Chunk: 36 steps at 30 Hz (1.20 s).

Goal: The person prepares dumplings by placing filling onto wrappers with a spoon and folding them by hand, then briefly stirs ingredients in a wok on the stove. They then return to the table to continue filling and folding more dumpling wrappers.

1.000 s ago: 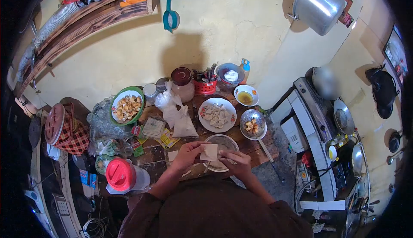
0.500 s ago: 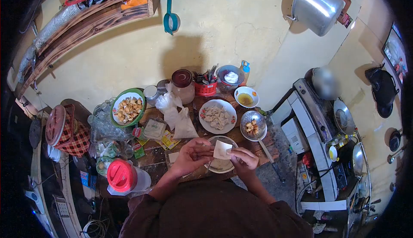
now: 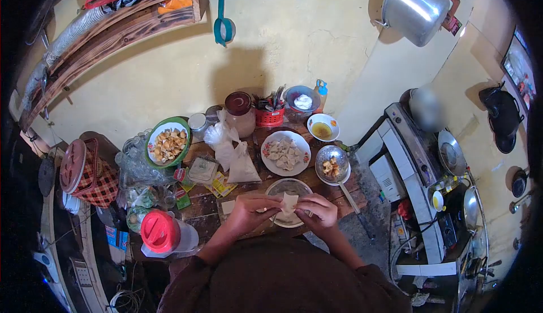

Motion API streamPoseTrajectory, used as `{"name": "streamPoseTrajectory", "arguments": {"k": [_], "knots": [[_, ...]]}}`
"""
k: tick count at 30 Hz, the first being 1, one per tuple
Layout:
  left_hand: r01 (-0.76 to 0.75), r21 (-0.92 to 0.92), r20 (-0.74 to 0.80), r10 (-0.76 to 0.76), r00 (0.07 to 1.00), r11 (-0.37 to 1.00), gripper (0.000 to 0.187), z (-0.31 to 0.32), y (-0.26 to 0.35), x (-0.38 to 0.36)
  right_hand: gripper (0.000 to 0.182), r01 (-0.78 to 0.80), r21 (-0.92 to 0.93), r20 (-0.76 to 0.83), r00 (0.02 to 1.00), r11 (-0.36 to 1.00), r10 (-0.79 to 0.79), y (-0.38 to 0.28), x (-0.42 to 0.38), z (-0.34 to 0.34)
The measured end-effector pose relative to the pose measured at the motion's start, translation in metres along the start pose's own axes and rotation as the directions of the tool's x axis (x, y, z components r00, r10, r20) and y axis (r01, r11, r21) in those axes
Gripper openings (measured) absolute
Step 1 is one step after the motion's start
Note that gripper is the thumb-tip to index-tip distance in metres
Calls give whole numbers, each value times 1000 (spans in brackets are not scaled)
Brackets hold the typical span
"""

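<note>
Between both hands is a pale square dumpling wrapper (image 3: 289, 201), upright and slightly bent, above a round bowl (image 3: 276, 185) whose contents are mostly hidden. My left hand (image 3: 253, 210) pinches the wrapper's left edge between thumb and fingers. On the opposite edge, my right hand (image 3: 319, 211) pinches it too. Any filling inside cannot be made out. Just beyond the bowl, folded dumplings (image 3: 284, 154) lie on a flowered plate (image 3: 269, 164). Beside my left hand, a flat pale piece (image 3: 227, 207), perhaps another wrapper, lies on the table, partly hidden.
A skimmer (image 3: 332, 156) with browned pieces rests over a bowl at right, its handle past the table edge. Nearby stands a bowl of yellow liquid (image 3: 322, 131). Leftward are white powder bags (image 3: 243, 169), a green-rimmed bowl (image 3: 182, 158) of fried pieces and a red-lidded jug (image 3: 160, 231).
My left hand has closed from outstretched fingers into a pinch on the wrapper. My right hand has shifted slightly down and left, and the wrapper has turned and moved a little lower.
</note>
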<state>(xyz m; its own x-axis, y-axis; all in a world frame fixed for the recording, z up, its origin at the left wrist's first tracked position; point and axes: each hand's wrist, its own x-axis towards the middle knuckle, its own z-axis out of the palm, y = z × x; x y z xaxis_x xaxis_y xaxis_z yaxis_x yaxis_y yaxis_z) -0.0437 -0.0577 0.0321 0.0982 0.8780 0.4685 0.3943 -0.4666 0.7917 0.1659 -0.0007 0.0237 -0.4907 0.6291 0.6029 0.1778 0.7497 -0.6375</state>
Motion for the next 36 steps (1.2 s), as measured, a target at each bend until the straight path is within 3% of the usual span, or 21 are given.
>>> {"name": "streamPoseTrajectory", "arguments": {"k": [6,8,15,17,21,23,33,36], "knots": [[-33,55,5,33,999,998,17,13,4,0,17,-47,52,-6,999,998,48,-7,2,1],[48,25,-35,-47,998,999,16,15,10,1,17,-92,65,-21,995,994,94,-10,3,0],[11,10,-142,-10,990,1000,13,22,13,2,15,-120,128,-31,992,984,125,-16,10,-5],[151,-227,-134,-184,974,962,12,27,11,-1,15,-63,178,-49,996,982,73,-10,9,-3],[197,-275,-134,-240,961,941,14,35,6,-7,23,-129,288,-91,983,949,161,0,-3,9],[148,-327,-209,-224,952,934,19,40,4,-8,34,-236,509,-92,941,828,324,0,-4,14],[73,-294,-248,-150,957,953,23,43,4,-6,36,-234,592,-66,940,771,335,2,-4,19],[124,-264,-215,-184,959,957,25,41,5,-4,38,-313,516,43,939,798,340,0,-1,15]]}}
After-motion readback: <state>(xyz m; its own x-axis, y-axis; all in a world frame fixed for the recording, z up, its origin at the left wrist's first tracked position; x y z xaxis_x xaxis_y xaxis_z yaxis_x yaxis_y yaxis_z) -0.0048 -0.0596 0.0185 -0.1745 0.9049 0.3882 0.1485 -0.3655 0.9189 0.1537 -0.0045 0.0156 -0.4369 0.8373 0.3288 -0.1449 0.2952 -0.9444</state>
